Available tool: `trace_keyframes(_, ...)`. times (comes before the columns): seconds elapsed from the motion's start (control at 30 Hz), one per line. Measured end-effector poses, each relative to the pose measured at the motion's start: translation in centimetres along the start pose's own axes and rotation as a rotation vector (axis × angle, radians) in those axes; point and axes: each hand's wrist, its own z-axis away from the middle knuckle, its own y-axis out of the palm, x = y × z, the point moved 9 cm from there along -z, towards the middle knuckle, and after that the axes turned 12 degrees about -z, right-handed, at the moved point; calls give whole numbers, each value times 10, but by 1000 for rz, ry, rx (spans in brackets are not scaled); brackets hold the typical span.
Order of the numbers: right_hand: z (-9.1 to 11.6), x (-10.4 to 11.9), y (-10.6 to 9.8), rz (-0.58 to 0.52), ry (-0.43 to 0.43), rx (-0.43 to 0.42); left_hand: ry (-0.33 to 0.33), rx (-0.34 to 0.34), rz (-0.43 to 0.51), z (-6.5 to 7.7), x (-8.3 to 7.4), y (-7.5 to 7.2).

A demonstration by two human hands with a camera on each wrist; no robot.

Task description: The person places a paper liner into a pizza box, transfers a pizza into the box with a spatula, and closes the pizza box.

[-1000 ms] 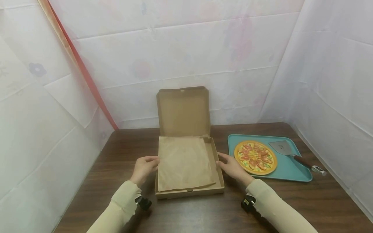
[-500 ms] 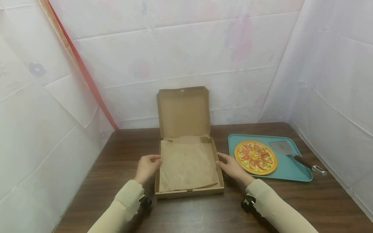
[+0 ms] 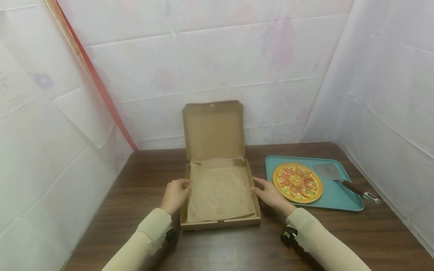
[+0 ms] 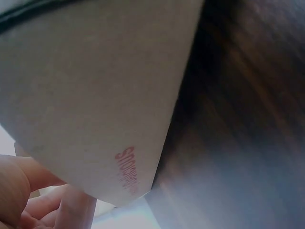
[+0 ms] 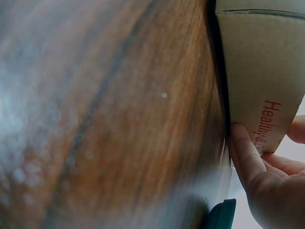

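A cardboard pizza box [image 3: 220,225] stands with its lid [image 3: 214,131] raised at the back. Inside lies a square sheet of brown parchment paper [image 3: 220,194]. My left hand [image 3: 174,195] is at the box's left wall and pinches the paper's left edge; its fingertips are partly hidden in the head view. In the left wrist view, those fingers [image 4: 76,205] reach over the top of the printed wall. My right hand [image 3: 269,194] grips the box's right wall, fingers on the printed outside and thumb at its top edge, as the right wrist view shows.
Right of the box, a teal tray [image 3: 335,201] bears a round pizza [image 3: 297,183] and a pizza server [image 3: 328,171], whose brown handle [image 3: 352,187] juts past the tray's rim. Pale patterned sheets [image 3: 217,56] hang behind and beside the brown wooden table [image 3: 230,250].
The left hand has moved right with the paper, whose left edge now lies inside the box's left wall. Box and right hand have stayed put.
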Motion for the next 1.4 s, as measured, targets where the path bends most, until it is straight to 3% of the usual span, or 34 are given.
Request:
trace_keyframes(0.17, 0, 1, 0, 13, 1, 1, 46, 9, -36, -1, -6, 2)
trace_keyframes(0.6, 0, 4, 0, 16, -4, 10, 74, 67, -129, -3, -11, 14)
trace_keyframes(0.97, 1, 5, 0, 18, -12, 26, 51, 112, -210, -4, -14, 23)
trace_keyframes(1.23, 0, 4, 1, 14, -12, 25, 104, 110, -366, -3, -22, 26)
trace_keyframes(1.4, 0, 3, 1, 18, -4, 25, 134, 98, -417, -3, -25, 29)
